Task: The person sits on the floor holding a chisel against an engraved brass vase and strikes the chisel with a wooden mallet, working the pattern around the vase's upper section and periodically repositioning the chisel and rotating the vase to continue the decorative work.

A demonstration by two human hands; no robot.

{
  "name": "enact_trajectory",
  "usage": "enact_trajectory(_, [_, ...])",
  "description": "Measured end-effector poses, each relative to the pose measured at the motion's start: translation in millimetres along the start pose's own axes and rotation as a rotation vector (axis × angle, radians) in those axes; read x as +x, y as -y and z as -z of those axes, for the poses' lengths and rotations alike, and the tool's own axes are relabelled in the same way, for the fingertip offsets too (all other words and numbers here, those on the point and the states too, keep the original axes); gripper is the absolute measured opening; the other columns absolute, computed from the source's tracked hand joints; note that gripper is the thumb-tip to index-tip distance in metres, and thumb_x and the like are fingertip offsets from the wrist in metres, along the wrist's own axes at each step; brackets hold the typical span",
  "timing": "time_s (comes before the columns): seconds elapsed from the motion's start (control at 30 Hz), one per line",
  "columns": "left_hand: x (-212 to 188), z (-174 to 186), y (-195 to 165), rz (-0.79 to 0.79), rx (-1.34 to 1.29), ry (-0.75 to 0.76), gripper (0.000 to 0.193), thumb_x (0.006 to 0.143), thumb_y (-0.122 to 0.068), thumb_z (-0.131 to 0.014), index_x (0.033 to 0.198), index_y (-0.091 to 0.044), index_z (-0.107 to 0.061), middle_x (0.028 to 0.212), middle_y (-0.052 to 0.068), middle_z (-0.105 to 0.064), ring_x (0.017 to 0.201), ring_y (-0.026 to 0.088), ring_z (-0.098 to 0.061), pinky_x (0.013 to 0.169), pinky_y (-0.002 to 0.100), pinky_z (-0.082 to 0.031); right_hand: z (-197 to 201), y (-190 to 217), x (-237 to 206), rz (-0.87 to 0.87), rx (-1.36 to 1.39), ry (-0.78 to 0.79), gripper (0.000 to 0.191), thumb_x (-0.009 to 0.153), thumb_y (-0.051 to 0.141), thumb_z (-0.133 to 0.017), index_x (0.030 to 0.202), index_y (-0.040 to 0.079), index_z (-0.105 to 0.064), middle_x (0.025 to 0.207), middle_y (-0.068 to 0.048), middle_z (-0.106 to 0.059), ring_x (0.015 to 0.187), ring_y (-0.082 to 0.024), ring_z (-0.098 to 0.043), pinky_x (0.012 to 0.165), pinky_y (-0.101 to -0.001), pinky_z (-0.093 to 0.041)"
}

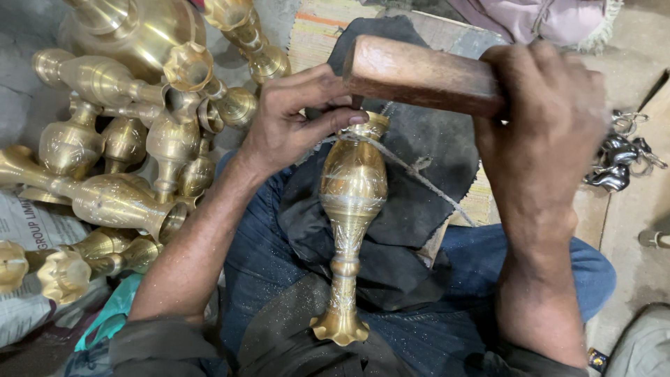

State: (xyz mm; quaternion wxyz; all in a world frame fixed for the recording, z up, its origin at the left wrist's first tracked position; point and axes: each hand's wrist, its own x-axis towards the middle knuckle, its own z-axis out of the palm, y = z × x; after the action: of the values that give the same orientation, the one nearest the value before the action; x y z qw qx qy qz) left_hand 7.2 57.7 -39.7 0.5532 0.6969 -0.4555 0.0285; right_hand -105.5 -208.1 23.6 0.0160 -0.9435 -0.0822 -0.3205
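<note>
left hand (296, 115) pinching, right hand (541, 119) clenched in a grip

Brass vase (351, 209): engraved, bulbous body, narrow neck, scalloped flared mouth toward lower centre of frame, base toward upper centre. Lies lengthwise along lap on dark cloth, string looped round base end.

Wooden block (419, 75): brown, worn, rectangular, upper centre, tilted, directly above vase base.

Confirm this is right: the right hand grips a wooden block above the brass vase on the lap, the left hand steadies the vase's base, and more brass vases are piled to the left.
Not quite. In the head view the left hand steadies the brass vase at its top end, near the rim, not its base. The right hand does grip the wooden block, and the pile of brass vases does lie to the left.
</note>
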Motion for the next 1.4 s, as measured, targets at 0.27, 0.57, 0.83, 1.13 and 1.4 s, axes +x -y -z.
enact_trajectory(0.27, [-4, -2, 4, -0.022, -0.009, -0.023, 0.031, 0.103, -0.013, -0.082, 0.131, -0.017, -0.070, 0.102, 0.000, -0.072, 0.093, 0.007, -0.072, 0.077, 0.024, -0.065, 17, 8, 5, -0.126, 0.202, 0.004, 0.025, 0.095, 0.002, -0.080, 0.110, 0.004, -0.060, 0.101, -0.012, -0.069, 0.090, -0.031, -0.069, 0.078, -0.0396, -0.054])
enact_trajectory(0.57, [-3, -3, 7, -0.001, 0.050, -0.013, 0.033, 0.098, -0.013, -0.082, 0.129, -0.009, -0.073, 0.095, 0.002, -0.070, 0.088, 0.011, -0.068, 0.074, 0.026, -0.061, 18, 11, 2, -0.034, 0.151, -0.012, 0.024, 0.096, -0.001, -0.073, 0.112, 0.002, -0.056, 0.107, -0.011, -0.064, 0.101, -0.028, -0.064, 0.085, -0.0402, -0.048])
enact_trajectory(0.83, [-6, -5, 10, 0.040, -0.142, -0.096, 0.012, 0.101, -0.010, -0.076, 0.113, -0.008, -0.073, 0.108, 0.005, -0.071, 0.095, 0.014, -0.075, 0.081, 0.027, -0.068, 4, 17, 9, -0.217, 0.274, 0.063, 0.024, 0.097, 0.005, -0.079, 0.115, 0.004, -0.062, 0.103, -0.013, -0.071, 0.091, -0.031, -0.070, 0.078, -0.0449, -0.055])
enact_trajectory(1.13, [-29, -3, 5, 0.264, -0.255, -0.471, 0.031, 0.107, -0.009, -0.070, 0.137, -0.003, -0.064, 0.093, 0.007, -0.073, 0.092, 0.018, -0.079, 0.083, 0.032, -0.071, -73, 32, 8, -0.514, 0.918, 0.611, 0.047, 0.077, 0.019, -0.081, 0.119, 0.002, -0.070, 0.085, -0.007, -0.076, 0.069, -0.019, -0.074, 0.060, -0.0353, -0.060])
enact_trajectory(1.4, [-2, -16, -12, 0.048, 0.102, -0.070, 0.029, 0.103, -0.015, -0.078, 0.130, -0.011, -0.070, 0.105, 0.007, -0.078, 0.089, 0.013, -0.078, 0.074, 0.028, -0.066, -87, 1, 0, -0.639, 1.410, 0.828, 0.030, 0.088, 0.020, -0.075, 0.107, -0.002, -0.068, 0.076, -0.005, -0.070, 0.059, -0.013, -0.065, 0.052, -0.0279, -0.053])
